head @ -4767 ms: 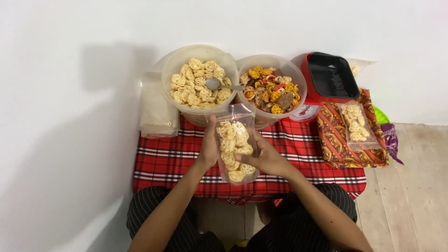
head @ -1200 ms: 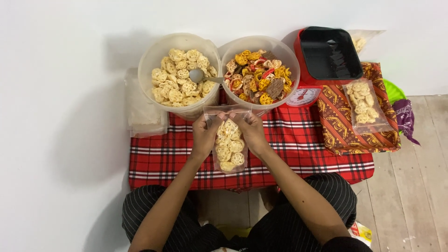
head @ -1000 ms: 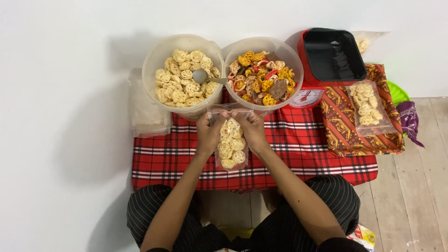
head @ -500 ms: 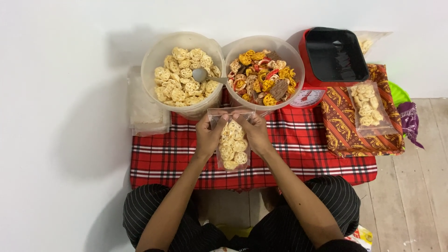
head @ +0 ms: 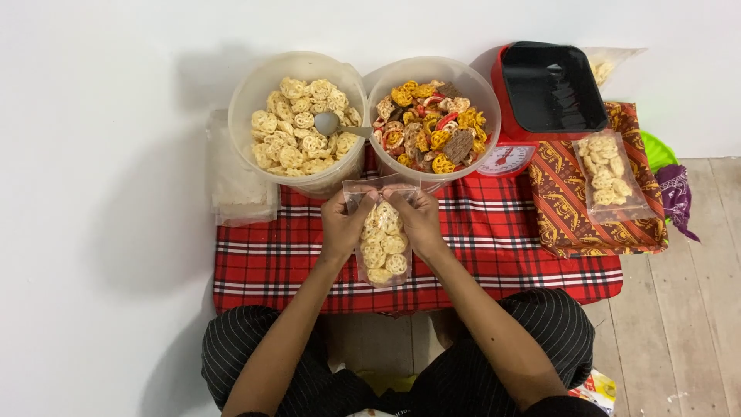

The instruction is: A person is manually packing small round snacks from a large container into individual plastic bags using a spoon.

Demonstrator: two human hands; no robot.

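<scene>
Head view looks straight down on a low table (head: pixel 262 266) under a red plaid cloth, where the left hand (head: pixel 342 226) and the right hand (head: pixel 421 222) meet over the cloth's middle, each pinching an upper corner of a clear plastic bag of pale wheel-shaped crackers (head: pixel 382 239); the fingers of both are pressed together on the bag's mouth, and the bag hangs down toward the table's near edge. Just beyond the hands, along the far edge against the white wall, stand two round plastic tubs touching side by side: the left tub (head: pixel 251 96) holds the same pale crackers and a metal spoon (head: pixel 332 125), the right tub (head: pixel 482 100) mixed coloured crackers. A stack of empty clear bags (head: pixel 235 185) lies at the far left corner. Right of the tubs sits a red kitchen scale (head: pixel 544 89) with a black tray, and near the right edge a filled, sealed bag (head: pixel 610 176) rests on a brown patterned cloth (head: pixel 563 216). Bare plaid shows on both sides of the hands, wider on the left.
</scene>
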